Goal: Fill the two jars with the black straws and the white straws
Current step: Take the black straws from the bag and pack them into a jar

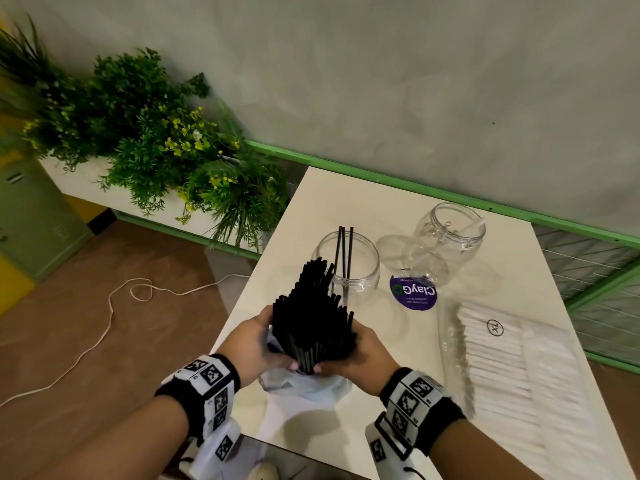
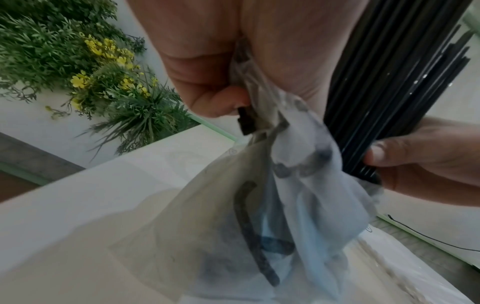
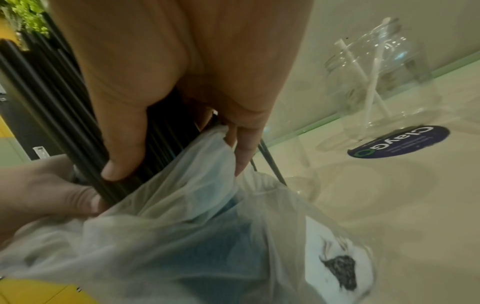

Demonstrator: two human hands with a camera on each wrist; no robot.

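Both hands hold a thick bundle of black straws (image 1: 311, 313) upright above the near part of the white table (image 1: 346, 195). My left hand (image 1: 256, 341) wraps its left side and also pinches the thin plastic bag (image 1: 304, 386) that hangs from the bundle's lower end. My right hand (image 1: 360, 355) grips the right side, thumb across the straws (image 3: 78, 107). Just beyond stands a clear jar (image 1: 346, 268) with a few black straws in it. A second clear jar (image 1: 446, 237) further right holds a couple of white straws (image 3: 374, 82). A pack of white straws (image 1: 502, 368) lies at the right.
A round purple sticker (image 1: 414, 294) lies on the table between the jars. Green plants (image 1: 145, 140) fill a planter to the left. A white cord (image 1: 104, 323) trails over the brown floor. A green rail (image 1: 415, 188) runs behind the table along the grey wall.
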